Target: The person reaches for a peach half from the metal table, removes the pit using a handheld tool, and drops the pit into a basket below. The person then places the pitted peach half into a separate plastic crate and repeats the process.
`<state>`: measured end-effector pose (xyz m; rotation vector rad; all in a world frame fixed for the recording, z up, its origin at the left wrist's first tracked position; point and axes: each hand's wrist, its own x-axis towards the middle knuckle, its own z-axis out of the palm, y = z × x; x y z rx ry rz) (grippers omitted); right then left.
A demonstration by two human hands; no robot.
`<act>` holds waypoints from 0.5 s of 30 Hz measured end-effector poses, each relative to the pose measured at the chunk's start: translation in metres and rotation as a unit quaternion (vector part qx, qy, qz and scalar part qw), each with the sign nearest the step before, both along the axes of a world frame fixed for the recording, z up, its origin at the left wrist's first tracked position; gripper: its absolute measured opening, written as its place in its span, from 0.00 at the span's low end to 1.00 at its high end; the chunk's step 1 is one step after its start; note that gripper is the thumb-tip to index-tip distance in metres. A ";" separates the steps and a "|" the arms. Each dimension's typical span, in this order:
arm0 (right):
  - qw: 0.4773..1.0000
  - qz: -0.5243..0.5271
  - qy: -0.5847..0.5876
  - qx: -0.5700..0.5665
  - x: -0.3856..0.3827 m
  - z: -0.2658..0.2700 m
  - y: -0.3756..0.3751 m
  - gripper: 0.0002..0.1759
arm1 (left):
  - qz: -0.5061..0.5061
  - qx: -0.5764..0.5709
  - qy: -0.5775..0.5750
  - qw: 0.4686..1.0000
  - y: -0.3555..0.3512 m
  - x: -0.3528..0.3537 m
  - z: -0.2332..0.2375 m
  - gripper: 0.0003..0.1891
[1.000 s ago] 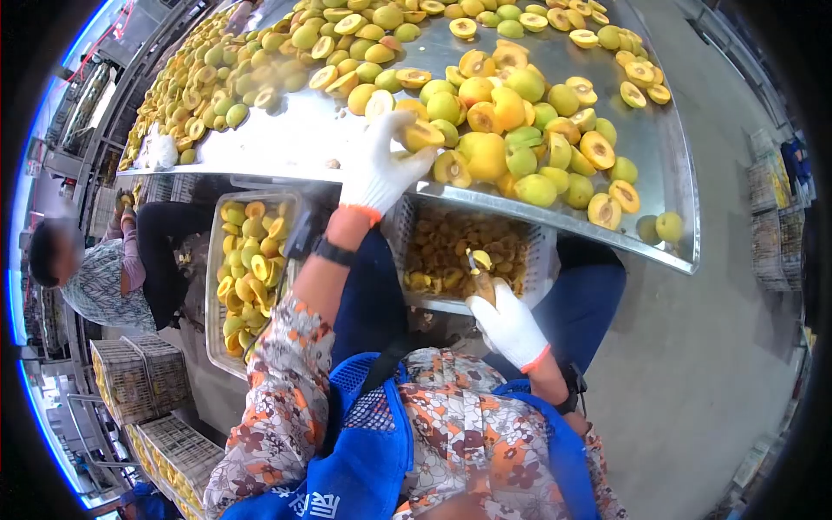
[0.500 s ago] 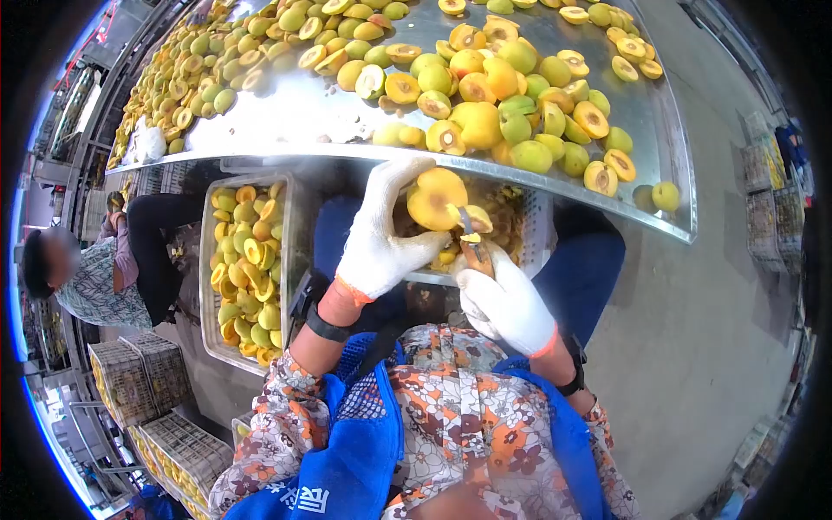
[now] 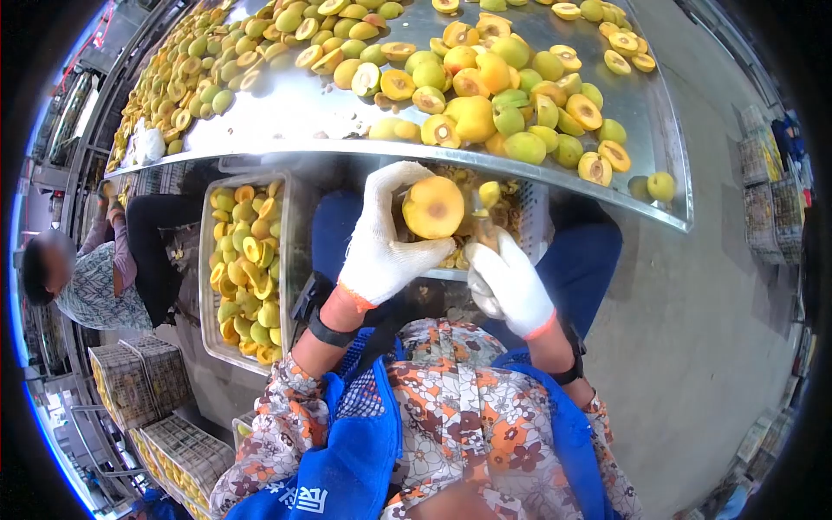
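Observation:
My left hand (image 3: 381,247), in a white knit glove, grips a yellow peach half (image 3: 434,208) between thumb and fingers, its cut face toward me. A brownish-orange hollow shows at the middle of that face. My right hand (image 3: 511,286), also gloved, is closed around the wooden handle of a small pitting knife (image 3: 485,230). The blade points away from me, just right of the peach half and apart from it. A yellow-green scrap of fruit (image 3: 490,192) appears at its tip. Below both hands, a white crate (image 3: 538,227) of peach scraps sits between my knees.
A metal table (image 3: 286,154) heaped with whole and halved peaches (image 3: 472,117) spans the front. To my left stands a clear crate (image 3: 206,299) of peach halves. Stacked crates (image 3: 139,381) are at lower left. Another person (image 3: 108,269) sits at far left.
The knife has come away from the peach half, moving right with my right hand. The peach half's cut face now shows fully. The person at left has shifted their arms.

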<state>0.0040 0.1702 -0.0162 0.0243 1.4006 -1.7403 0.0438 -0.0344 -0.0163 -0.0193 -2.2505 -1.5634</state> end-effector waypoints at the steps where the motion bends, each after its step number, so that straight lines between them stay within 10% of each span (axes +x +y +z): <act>1: 0.998 0.005 -0.022 -0.053 0.001 0.000 0.005 0.14 | -0.002 0.008 -0.003 1.000 -0.001 0.001 0.000 0.41; 6: 0.996 0.006 0.036 -0.077 0.010 0.010 0.006 0.16 | 0.005 0.003 -0.003 1.000 0.004 -0.004 -0.002 0.41; 7: 0.944 0.064 0.325 -0.010 0.009 -0.007 0.008 0.22 | 0.017 -0.011 -0.001 1.000 0.007 -0.004 -0.003 0.41; 15: 0.902 0.018 0.409 0.138 0.018 0.003 -0.006 0.22 | 0.015 -0.029 0.003 0.999 0.015 -0.002 -0.001 0.39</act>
